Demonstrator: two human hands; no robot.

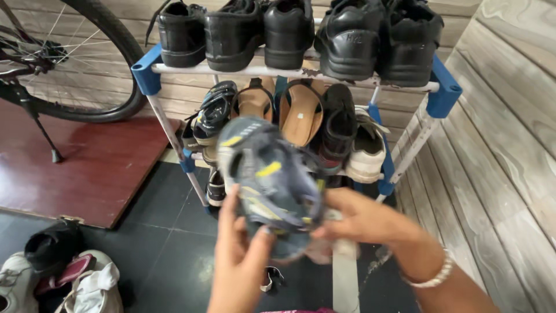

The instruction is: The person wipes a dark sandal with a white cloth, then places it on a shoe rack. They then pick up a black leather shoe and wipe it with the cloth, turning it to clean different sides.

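Observation:
Both my hands hold a blurred grey-blue sandal (pixel 267 174) with yellow marks, in front of a shoe rack (pixel 152 71). My left hand (pixel 237 258) grips it from below, thumb on its lower edge. My right hand (pixel 362 219), with a bracelet at the wrist, holds its right side. The rack's top shelf carries several black shoes (pixel 289 32). The middle shelf, just behind the sandal, holds a dark strapped sandal (pixel 211 113), tan sandals (pixel 301 113), a black shoe (pixel 339 124) and a white shoe (pixel 365 148).
A bicycle wheel (pixel 69 58) and its stand are on a red-brown floor panel (pixel 87 168) at the left. Loose shoes and a white bag (pixel 58 275) lie at the bottom left. A wood-panelled wall (pixel 504 145) runs along the right.

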